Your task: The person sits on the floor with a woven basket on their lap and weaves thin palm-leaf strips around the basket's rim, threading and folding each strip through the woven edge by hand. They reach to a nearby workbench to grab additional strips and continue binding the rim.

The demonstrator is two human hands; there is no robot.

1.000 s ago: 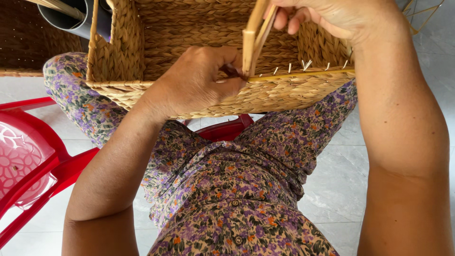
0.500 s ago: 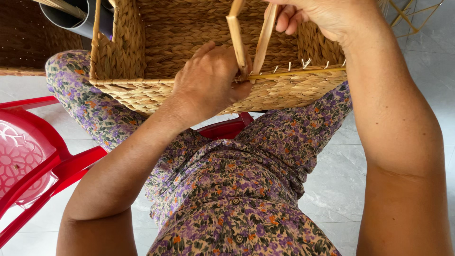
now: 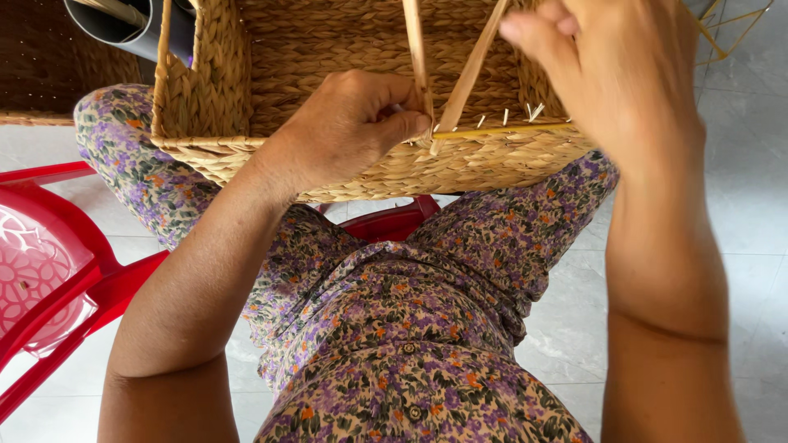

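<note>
Counted in view: one woven basket (image 3: 345, 98) on the lap, two flat strips (image 3: 443, 74) rising from its rim, two hands, one red plastic chair (image 3: 49, 271), one grey tube (image 3: 123, 29).

Left hand (image 3: 349, 123) curled, thumb pressing; right hand (image 3: 611, 70) raised, fingers pinched

Your lap (image 3: 427, 328), in purple flowered cloth, is carrying the woven basket (image 3: 369, 172), which is resting across both thighs; you are sitting on a red plastic chair (image 3: 394, 220); a second red chair (image 3: 49, 279) is standing on the pale tiled floor (image 3: 739, 213) beside you.
</note>
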